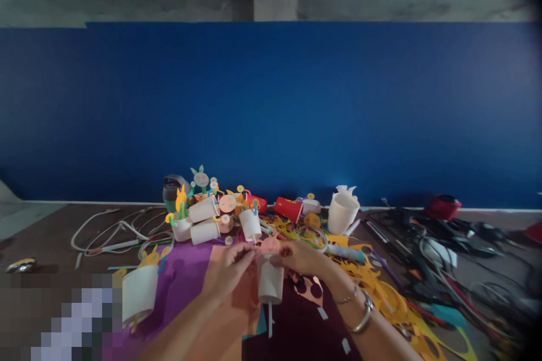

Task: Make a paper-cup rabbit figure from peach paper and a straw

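A white paper cup point(271, 283) is held in front of me, with a pale straw point(270, 320) sticking out of its lower end. A round pink paper cutout point(270, 245) shows at the cup's far end. My left hand point(235, 271) is closed, its thumb and fingertips pinched at the cutout's left edge. My right hand point(298, 259) is closed at the cup's upper right, its fingertips by the cutout and the cup; the exact grip is partly hidden. Beneath lie orange paper point(222, 316), purple paper point(180, 271) and dark maroon paper point(305, 333).
Several finished-looking cups with paper figures point(205, 208) crowd the back. A larger white cup point(342, 211) stands at back right. Yellow paper scraps point(372, 287) spread to my right, beside black cables point(470, 240). White cables point(114, 237) and another decorated cup point(138, 293) are left.
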Demonstrator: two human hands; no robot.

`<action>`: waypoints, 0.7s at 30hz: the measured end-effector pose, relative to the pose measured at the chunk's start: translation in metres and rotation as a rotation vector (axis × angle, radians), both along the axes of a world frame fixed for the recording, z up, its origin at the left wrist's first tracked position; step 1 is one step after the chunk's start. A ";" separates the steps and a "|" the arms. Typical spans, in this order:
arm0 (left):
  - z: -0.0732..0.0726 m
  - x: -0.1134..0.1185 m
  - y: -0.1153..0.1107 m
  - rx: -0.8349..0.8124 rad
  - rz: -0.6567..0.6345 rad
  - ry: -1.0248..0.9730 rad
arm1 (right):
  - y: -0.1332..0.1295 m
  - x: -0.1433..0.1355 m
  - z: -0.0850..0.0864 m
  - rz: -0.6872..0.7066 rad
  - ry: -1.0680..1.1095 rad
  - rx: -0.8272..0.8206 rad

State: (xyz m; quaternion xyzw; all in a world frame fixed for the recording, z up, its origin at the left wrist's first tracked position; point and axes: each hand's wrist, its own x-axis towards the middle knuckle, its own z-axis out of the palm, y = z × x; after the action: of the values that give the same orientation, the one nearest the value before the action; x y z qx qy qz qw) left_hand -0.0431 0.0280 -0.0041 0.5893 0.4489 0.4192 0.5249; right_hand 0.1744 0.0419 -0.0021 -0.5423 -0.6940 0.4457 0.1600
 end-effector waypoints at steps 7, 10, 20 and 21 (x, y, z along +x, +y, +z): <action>-0.014 0.002 0.002 -0.002 0.041 -0.148 | -0.013 -0.017 0.024 -0.161 -0.056 0.562; -0.013 0.004 -0.002 0.060 0.032 -0.163 | -0.019 -0.033 0.028 -0.030 0.155 0.544; -0.015 0.002 0.001 -0.078 0.033 -0.338 | -0.021 -0.048 0.020 -0.254 0.280 0.581; -0.015 0.002 0.001 -0.079 0.033 -0.320 | -0.020 -0.049 0.019 -0.242 0.288 0.585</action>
State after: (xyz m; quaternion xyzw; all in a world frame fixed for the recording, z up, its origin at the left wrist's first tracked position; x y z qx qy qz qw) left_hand -0.0412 0.0291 -0.0192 0.4863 0.3855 0.4983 0.6055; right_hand 0.1256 0.0215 0.0173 -0.4833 -0.6933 0.2777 0.4567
